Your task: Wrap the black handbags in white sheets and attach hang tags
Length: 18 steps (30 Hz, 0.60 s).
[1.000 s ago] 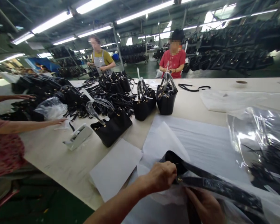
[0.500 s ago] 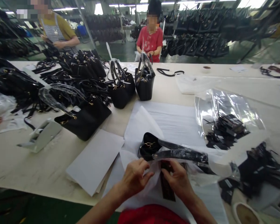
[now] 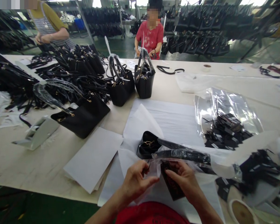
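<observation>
A black handbag (image 3: 147, 148) with a gold clasp lies on white tissue paper in front of me, its plastic-wrapped handles (image 3: 184, 154) stretching to the right. My right hand (image 3: 180, 175) grips a dark hang tag (image 3: 174, 186) between thumb and fingers, just below the handles. At the near side of the bag, my left hand (image 3: 137, 177) has its fingers curled on what looks like a thin black cord (image 3: 149, 164), while its thumb points toward the tag. Thin translucent wrapping (image 3: 154, 174) lies between the two hands. Where the cord runs is partly hidden.
White sheets (image 3: 93, 158) and a tape dispenser (image 3: 37, 133) are on the left. Finished-looking black handbags (image 3: 84, 115) stand beyond. A clear plastic bag (image 3: 228, 105) with black tags lies right, near a tape roll (image 3: 241, 211). Two people (image 3: 149, 37) work across the table.
The tag in my right hand has tilted, its lower end swinging to the right. My left fingers have curled in and the thumb has stretched out. The view has shifted slightly.
</observation>
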Available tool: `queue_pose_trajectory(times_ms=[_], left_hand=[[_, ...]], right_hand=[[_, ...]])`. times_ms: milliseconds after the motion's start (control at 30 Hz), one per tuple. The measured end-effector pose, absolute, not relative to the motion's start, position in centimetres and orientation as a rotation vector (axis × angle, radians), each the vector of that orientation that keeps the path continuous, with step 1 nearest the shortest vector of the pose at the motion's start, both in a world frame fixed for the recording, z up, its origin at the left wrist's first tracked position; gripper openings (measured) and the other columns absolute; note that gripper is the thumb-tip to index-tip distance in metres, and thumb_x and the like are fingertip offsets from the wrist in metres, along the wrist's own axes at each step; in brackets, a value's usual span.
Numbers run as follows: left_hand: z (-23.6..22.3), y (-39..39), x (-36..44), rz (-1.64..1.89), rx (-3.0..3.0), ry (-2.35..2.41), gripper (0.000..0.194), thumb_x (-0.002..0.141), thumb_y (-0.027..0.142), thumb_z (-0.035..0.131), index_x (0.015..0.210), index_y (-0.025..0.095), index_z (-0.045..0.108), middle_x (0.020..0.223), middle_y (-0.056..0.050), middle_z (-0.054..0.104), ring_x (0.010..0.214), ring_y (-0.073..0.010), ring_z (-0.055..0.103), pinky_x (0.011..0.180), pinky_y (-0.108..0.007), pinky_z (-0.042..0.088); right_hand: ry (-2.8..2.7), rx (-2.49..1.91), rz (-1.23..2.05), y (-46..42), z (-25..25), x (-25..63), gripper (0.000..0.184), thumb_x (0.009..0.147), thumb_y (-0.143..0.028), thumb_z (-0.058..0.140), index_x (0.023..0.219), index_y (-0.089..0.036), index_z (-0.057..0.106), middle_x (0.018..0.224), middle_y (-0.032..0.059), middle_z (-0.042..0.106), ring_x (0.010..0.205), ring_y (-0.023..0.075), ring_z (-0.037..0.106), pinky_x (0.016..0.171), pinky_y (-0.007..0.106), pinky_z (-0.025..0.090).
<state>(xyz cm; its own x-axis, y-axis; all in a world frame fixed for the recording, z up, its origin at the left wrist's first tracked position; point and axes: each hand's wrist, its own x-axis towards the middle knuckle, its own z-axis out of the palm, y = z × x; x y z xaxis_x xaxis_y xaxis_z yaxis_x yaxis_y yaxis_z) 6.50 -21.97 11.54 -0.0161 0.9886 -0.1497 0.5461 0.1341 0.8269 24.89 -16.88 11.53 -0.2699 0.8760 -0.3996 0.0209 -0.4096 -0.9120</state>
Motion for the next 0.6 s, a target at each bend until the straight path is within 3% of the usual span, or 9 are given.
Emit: queue_pose_trajectory(times_ms=[100, 167, 233, 400, 600], left_hand=[[10.3, -21.9, 7.9, 0.705, 1.922, 1.749, 0.026, 0.066, 0.026, 0.074, 0.076, 0.017, 0.052, 0.073, -0.001, 0.059, 0.065, -0.0171, 0.053, 0.058, -0.028, 0.038], [9.0, -21.7, 8.3, 0.760, 2.187, 1.847, 0.013, 0.075, 0.015, 0.062, 0.072, 0.018, 0.050, 0.069, -0.001, 0.057, 0.061, -0.0175, 0.051, 0.057, -0.029, 0.036], [7.8, -21.2, 8.2, 0.840, 2.362, 1.934, 0.019, 0.082, 0.008, 0.048, 0.067, 0.019, 0.047, 0.062, -0.002, 0.052, 0.057, -0.0172, 0.047, 0.055, -0.030, 0.035], [6.8, -20.6, 7.4, 0.982, 2.417, 1.975, 0.028, 0.089, 0.011, 0.037, 0.063, 0.020, 0.044, 0.059, -0.001, 0.048, 0.055, -0.0166, 0.044, 0.055, -0.029, 0.033], [6.8, -22.3, 6.1, 1.096, 2.101, 1.896, 0.019, 0.087, 0.017, 0.044, 0.069, 0.020, 0.044, 0.063, 0.000, 0.051, 0.060, -0.0141, 0.049, 0.057, -0.024, 0.037]], right_hand=[[-1.336, -1.465, 1.608, -16.5, 11.7, 26.0, 0.033, 0.063, -0.035, 0.073, 0.091, -0.020, 0.067, 0.094, 0.0094, 0.072, 0.088, 0.0271, 0.065, 0.082, 0.043, 0.051], [-1.386, -1.505, 1.628, -16.3, 12.1, 26.5, 0.032, 0.064, -0.034, 0.072, 0.091, -0.020, 0.069, 0.094, 0.0091, 0.072, 0.087, 0.0271, 0.065, 0.083, 0.043, 0.049], [-1.291, -1.436, 1.790, -16.4, 12.5, 26.4, 0.033, 0.064, -0.034, 0.073, 0.093, -0.019, 0.069, 0.093, 0.0083, 0.071, 0.085, 0.0251, 0.065, 0.079, 0.039, 0.050], [-0.916, -1.228, 2.102, -17.8, 11.3, 23.9, 0.034, 0.053, -0.023, 0.081, 0.085, -0.019, 0.067, 0.078, 0.0005, 0.069, 0.072, 0.0155, 0.060, 0.066, 0.025, 0.047], [-0.899, -1.129, 2.378, -18.5, 9.2, 22.6, 0.033, 0.051, -0.026, 0.079, 0.082, -0.017, 0.073, 0.078, 0.0003, 0.069, 0.071, 0.0140, 0.056, 0.071, 0.026, 0.044]])
